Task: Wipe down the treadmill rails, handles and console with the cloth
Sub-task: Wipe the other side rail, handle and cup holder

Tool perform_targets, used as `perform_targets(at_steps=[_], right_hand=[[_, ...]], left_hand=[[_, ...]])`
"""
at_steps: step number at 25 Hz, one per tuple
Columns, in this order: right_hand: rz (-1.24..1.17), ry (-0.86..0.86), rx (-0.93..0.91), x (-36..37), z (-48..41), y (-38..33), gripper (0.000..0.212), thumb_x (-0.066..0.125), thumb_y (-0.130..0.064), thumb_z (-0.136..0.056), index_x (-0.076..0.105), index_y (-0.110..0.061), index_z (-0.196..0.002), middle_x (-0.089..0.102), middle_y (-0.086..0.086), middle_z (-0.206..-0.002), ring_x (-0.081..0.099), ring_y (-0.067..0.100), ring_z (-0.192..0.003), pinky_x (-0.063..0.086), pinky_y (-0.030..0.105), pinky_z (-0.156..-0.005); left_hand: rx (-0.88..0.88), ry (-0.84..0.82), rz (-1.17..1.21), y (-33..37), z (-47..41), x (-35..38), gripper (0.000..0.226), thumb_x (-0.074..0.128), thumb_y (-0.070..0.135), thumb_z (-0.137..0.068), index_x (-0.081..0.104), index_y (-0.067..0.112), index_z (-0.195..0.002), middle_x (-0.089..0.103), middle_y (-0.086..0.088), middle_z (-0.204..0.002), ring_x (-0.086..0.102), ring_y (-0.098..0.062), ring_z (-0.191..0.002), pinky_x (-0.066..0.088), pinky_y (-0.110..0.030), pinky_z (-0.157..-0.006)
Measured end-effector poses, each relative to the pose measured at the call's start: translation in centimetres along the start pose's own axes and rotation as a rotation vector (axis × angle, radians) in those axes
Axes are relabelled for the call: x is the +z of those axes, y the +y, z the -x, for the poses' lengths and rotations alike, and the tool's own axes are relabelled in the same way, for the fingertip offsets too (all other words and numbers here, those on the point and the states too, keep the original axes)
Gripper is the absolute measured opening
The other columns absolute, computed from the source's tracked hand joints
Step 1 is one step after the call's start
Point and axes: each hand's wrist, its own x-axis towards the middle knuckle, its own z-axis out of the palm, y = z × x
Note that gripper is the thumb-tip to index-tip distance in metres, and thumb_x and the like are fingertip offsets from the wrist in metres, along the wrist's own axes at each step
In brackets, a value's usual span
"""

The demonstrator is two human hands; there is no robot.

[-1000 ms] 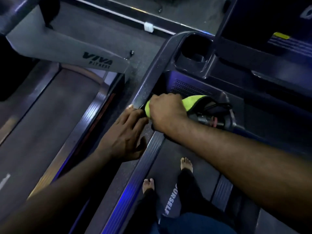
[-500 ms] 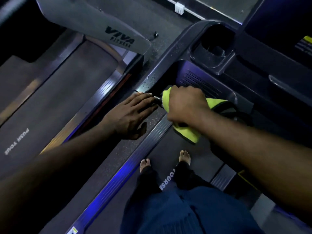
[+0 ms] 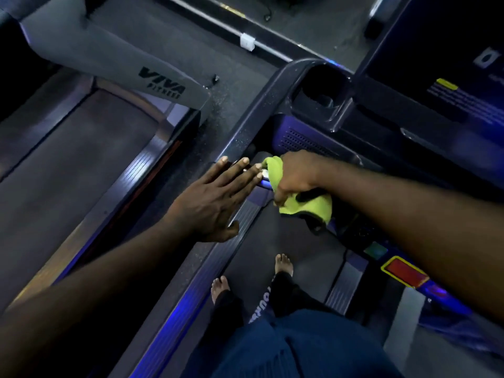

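Lime-green cloth, microfibre by the look of it, is bunched up in the right hand. The fingers are curled tight round it and a flap is left hanging out under the fist. Whatever is being rubbed underneath is mostly hidden, so which part it is can't really be told. All of that is found just on the person's side of the cup holder, under its vented panel.

The left hand is kept flat and wide, fingers straight and a bit spread, nothing held. Its fingertips are laid on the near end of the dark handrail, which runs down from the cup holder's left edge. The tips are parked just beside the cloth.

Further out: the console screen is seen to the right of the cup holder, dark with a small yellow label. A red stop button framed in yellow sits well below and right of the cup holder, partly covered by the right forearm.

The belt is stood on with two bare feet, straight down from the cup holder. The ribbed side rail, lit blue along its edge, lies down-left of the cup holder. Far to the cup holder's left, a second treadmill marked VIVA FITNESS can be made out.
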Motion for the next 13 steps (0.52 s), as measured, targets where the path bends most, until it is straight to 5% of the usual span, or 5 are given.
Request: perform_targets(at_steps=[2,5,7,10,13], right_hand=[[-0.025,-0.041,0.009,0.3,-0.3,0.5,0.078,0.092,-0.062,-0.057,0.065,-0.018,-0.117,0.073,0.006,-0.114,0.07,0.027,-0.096,0.053,0.033,-0.074],[0.186,0.343,-0.018,4.1,2.5,0.2,0.092,0.085,-0.054,-0.064,0.045,-0.02,-0.14,0.061,0.009,-0.127,0.063,0.033,-0.108,0.054,0.043,-0.083],[0.26,0.417,-0.013,6.4,4.0,-0.2,0.104,0.084,-0.045,-0.067,0.033,-0.019,-0.153,0.053,0.011,-0.135,0.057,0.035,-0.113,0.053,0.047,-0.091],[-0.217,0.287,-0.03,1.3,4.0,1.0,0.081,0.09,-0.034,-0.072,0.052,-0.025,-0.144,0.063,0.008,-0.129,0.062,0.031,-0.115,0.05,0.034,-0.091],[-0.519,0.613,-0.101,-3.5,4.0,0.4,0.08,0.088,-0.026,-0.073,0.055,-0.029,-0.146,0.066,0.002,-0.125,0.064,0.023,-0.115,0.046,0.024,-0.092]], left_hand=[[-0.002,0.006,0.013,0.0,0.2,0.0,0.109,0.055,0.06,-0.082,0.008,0.012,-0.168,0.002,-0.006,-0.176,-0.003,-0.028,-0.163,0.01,-0.055,-0.129],[0.003,0.027,0.043,-0.3,0.2,0.4,0.106,0.054,0.06,-0.084,0.01,0.012,-0.168,0.003,-0.004,-0.176,-0.004,-0.026,-0.163,0.007,-0.053,-0.13],[-0.02,0.106,0.103,-0.2,0.6,0.3,0.1,0.056,0.055,-0.085,0.019,0.01,-0.167,0.011,-0.006,-0.176,0.001,-0.026,-0.163,0.007,-0.051,-0.131],[-0.201,0.299,0.268,-0.3,1.4,0.0,0.095,0.069,0.047,-0.082,0.036,0.003,-0.159,0.029,-0.014,-0.169,0.023,-0.033,-0.158,0.017,-0.053,-0.129],[-0.492,0.34,0.505,-0.5,1.7,0.4,0.101,0.072,0.05,-0.084,0.026,0.006,-0.162,0.032,-0.013,-0.167,0.036,-0.031,-0.151,0.031,-0.046,-0.124]])
